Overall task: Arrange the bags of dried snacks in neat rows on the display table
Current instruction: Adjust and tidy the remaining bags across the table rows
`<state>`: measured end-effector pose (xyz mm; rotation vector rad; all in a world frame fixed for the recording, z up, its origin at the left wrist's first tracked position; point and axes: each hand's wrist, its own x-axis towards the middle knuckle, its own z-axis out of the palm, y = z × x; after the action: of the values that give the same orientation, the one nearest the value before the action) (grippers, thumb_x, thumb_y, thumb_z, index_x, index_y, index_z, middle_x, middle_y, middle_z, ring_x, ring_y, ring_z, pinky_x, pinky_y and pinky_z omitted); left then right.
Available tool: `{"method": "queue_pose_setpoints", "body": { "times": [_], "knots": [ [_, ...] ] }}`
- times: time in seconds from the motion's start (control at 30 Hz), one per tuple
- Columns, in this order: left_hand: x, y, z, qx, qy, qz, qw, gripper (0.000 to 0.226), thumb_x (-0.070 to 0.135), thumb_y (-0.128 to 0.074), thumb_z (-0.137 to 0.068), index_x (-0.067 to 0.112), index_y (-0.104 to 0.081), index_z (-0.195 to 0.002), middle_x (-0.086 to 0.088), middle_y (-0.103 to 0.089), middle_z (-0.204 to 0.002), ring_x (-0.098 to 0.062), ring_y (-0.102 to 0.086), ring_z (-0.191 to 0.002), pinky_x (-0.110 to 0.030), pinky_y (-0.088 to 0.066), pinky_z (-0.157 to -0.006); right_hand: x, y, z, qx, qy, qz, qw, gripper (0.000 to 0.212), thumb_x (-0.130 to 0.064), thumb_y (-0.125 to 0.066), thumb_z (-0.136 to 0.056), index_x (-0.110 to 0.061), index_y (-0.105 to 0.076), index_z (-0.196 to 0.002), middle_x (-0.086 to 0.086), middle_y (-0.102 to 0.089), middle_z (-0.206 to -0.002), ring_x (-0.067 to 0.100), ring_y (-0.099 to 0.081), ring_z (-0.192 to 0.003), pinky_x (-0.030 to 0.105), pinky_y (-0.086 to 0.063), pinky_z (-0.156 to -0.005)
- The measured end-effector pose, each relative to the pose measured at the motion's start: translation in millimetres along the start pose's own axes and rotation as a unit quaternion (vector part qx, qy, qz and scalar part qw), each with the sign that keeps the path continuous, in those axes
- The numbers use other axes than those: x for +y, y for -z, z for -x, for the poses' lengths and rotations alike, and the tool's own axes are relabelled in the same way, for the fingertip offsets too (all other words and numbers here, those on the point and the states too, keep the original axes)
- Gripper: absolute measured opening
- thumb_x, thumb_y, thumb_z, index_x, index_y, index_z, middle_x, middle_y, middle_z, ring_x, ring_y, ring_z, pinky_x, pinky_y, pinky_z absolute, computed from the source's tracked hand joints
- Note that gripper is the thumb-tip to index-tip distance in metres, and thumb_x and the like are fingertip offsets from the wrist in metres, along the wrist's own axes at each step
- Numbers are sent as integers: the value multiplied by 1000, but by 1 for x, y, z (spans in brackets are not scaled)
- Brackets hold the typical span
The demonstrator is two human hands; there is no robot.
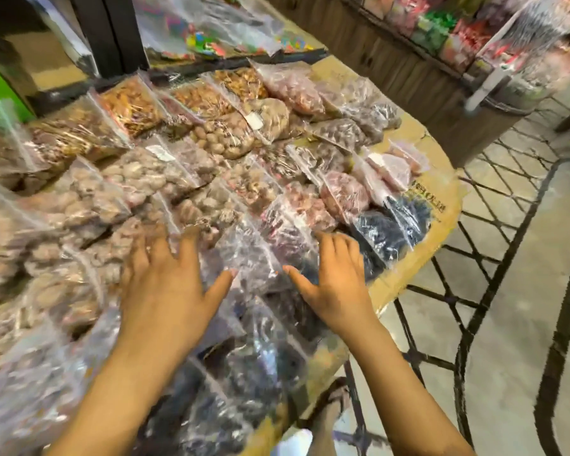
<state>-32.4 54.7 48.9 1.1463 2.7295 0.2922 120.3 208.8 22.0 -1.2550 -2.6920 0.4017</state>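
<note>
Clear zip bags of dried snacks cover the display table (441, 205), which is lined with cardboard. Brown nuts and dried fruit fill the bags (119, 189) at the left and back. Dark, nearly black snacks fill the bags (385, 225) at the near right edge. My left hand (165, 284) lies flat, fingers spread, on the bags near the middle. My right hand (333, 278) also rests flat with fingers apart on a dark-filled bag (260, 258) that lies between both hands. Neither hand grips anything.
A wooden stall (408, 70) with colourful packets stands at the back right. More colourful bags (211, 37) lie at the far end. A dark metal lattice frame (474, 291) sits under and beside the table on a tiled floor. My sandalled foot (329, 409) shows below.
</note>
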Motion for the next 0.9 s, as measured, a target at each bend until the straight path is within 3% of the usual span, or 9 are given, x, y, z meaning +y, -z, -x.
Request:
{"method": "queue_pose_setpoints", "body": {
  "times": [0.07, 0.13, 0.27, 0.33, 0.43, 0.53, 0.7, 0.8, 0.9],
  "knots": [
    [27, -12, -9, 14, 30, -20, 999, 73, 60, -50, -80, 5, -44, -128, -32, -46, -127, -51, -39, -118, -57, -40, -92, 31, 3, -29, 3, 26, -24, 999, 71, -62, -47, -83, -4, -46, -125, 17, -49, -121, 36, -38, -119, 51, -36, -100],
    [56, -27, -16, 26, 65, -34, 997, 76, 60, -55, -80, 3, -44, -129, -34, -43, -131, -53, -38, -120, -60, -39, -96, 61, 10, -54, -33, 62, -37, 997, 71, -60, -48, -86, -5, -40, -130, 16, -44, -128, 34, -31, -123, 48, -31, -105],
    [128, -39, -43, 20, 139, -18, 990, 89, 73, -34, -80, 0, -46, -129, -37, -44, -130, -54, -37, -123, -58, -34, -101, 124, 40, -96, -27, 161, -37, 986, 63, -64, -38, -87, -12, -36, -123, 13, -43, -126, 31, -31, -119, 49, -38, -100],
    [168, -37, -63, 3, 175, 5, 985, 88, 72, -33, -76, 2, -44, -128, -33, -44, -132, -48, -37, -124, -54, -33, -102, 159, 58, -117, -36, 181, -35, 982, 63, -63, -40, -86, -13, -38, -125, 12, -44, -125, 31, -33, -120, 48, -38, -99],
    [220, -33, -100, 45, 175, 52, 982, 80, 64, -45, -81, 8, -34, -138, -28, -33, -143, -44, -30, -132, -53, -28, -107, 207, 83, -156, -17, 180, -29, 983, 68, -64, -43, -85, -13, -38, -131, 13, -45, -127, 33, -34, -125, 50, -38, -101],
    [257, -31, -133, 64, 188, 68, 978, 85, 69, -41, -82, 14, -22, -144, -22, -22, -152, -40, -20, -140, -54, -24, -112, 242, 100, -196, -26, 145, -32, 989, 71, -60, -49, -85, -13, -33, -136, 14, -40, -134, 32, -29, -128, 47, -32, -105],
    [295, -41, -186, 73, 213, 84, 971, 92, 75, -41, -78, 18, -18, -147, -18, -20, -154, -38, -21, -140, -54, -25, -112, 274, 104, -264, -36, 137, -30, 989, 72, -58, -54, -83, -10, -35, -134, 18, -39, -136, 34, -27, -129, 47, -29, -103],
    [309, -43, -239, 71, 222, 108, 966, 95, 71, -51, -76, 16, -18, -146, -21, -24, -151, -40, -30, -136, -53, -32, -108, 286, 106, -298, -42, 145, -22, 988, 73, -60, -53, -83, -12, -34, -134, 15, -39, -135, 31, -26, -129, 44, -30, -102],
    [317, -42, -310, 91, 254, 160, 949, 94, 62, -61, -76, 7, -22, -142, -25, -41, -139, -41, -45, -124, -51, -42, -98, 304, 113, -327, -52, 161, -18, 985, 69, -61, -51, -82, -16, -35, -131, 11, -42, -131, 29, -30, -125, 42, -32, -102]
  ]
}}
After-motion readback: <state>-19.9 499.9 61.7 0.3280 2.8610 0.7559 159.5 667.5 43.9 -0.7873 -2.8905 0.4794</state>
